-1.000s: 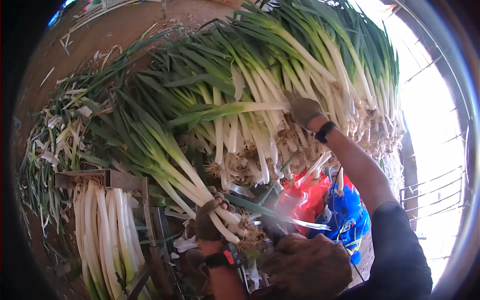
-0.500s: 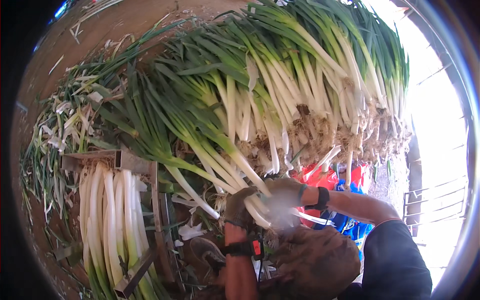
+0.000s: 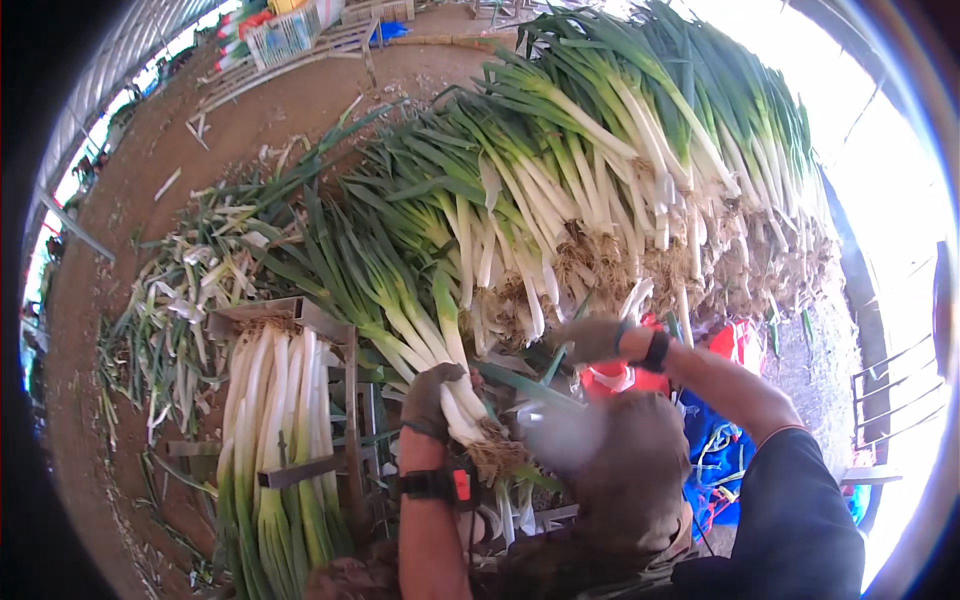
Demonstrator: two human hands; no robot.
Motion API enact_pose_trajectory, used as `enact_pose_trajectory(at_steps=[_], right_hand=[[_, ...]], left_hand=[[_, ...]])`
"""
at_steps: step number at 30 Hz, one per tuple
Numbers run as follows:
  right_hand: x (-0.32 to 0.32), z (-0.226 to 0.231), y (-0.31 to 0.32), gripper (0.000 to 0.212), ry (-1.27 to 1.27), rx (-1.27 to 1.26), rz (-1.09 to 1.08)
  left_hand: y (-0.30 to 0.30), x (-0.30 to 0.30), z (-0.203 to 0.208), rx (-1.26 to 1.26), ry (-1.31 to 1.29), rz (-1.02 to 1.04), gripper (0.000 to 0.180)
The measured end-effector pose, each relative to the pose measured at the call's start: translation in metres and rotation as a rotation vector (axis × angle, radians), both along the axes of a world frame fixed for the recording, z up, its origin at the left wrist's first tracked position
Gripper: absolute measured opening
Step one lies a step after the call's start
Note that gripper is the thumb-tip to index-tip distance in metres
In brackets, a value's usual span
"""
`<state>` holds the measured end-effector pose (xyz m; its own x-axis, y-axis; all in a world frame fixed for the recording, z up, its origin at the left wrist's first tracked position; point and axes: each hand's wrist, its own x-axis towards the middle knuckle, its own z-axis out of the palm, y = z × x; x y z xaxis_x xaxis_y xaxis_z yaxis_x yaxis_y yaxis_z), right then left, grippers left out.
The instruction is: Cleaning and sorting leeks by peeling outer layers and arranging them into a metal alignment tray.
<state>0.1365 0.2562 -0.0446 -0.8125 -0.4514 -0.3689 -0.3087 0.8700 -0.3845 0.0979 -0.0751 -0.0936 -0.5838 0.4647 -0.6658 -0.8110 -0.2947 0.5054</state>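
Observation:
My left hand (image 3: pixel 432 400), in a dark work glove, is closed around the white stalks of a few green onions (image 3: pixel 462 405). Their matted roots hang just to the right of it, and their green leaves reach up and left. Over to the right, my gloved right hand (image 3: pixel 592 342) is held apart from those stalks with its fingers curled in. A long green leaf (image 3: pixel 530 382) lies between the two hands; whether the right hand grips any of it is unclear. A pale blur covers the spot below the right hand.
A large heap of green onions (image 3: pixel 600 150) spreads across the far side, roots toward me. At left, a metal frame (image 3: pixel 350 430) holds a trimmed bundle (image 3: pixel 275 400). Stripped leaves (image 3: pixel 180 310) litter the ground behind it. Red and blue plastic bags (image 3: pixel 715 440) lie at right.
My right hand has come away from the stalks, moving up and slightly right. The left hand still grips them, with the roots now exposed. The view has shifted, showing more of the far ground.

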Motion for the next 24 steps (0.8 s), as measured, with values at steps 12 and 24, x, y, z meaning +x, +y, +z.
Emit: enact_pose_trajectory(at_steps=[12,24], right_hand=[[0.111,0.214,-0.066,0.062,0.608,0.0,0.343],[0.23,0.171,-0.2,0.08,0.834,-0.708,0.448]], left_hand=[[-0.064,0.231,0.126,-0.378,0.001,-0.354,0.042],[-0.083,0.295,0.307,-0.39,0.254,-0.444,0.039]])
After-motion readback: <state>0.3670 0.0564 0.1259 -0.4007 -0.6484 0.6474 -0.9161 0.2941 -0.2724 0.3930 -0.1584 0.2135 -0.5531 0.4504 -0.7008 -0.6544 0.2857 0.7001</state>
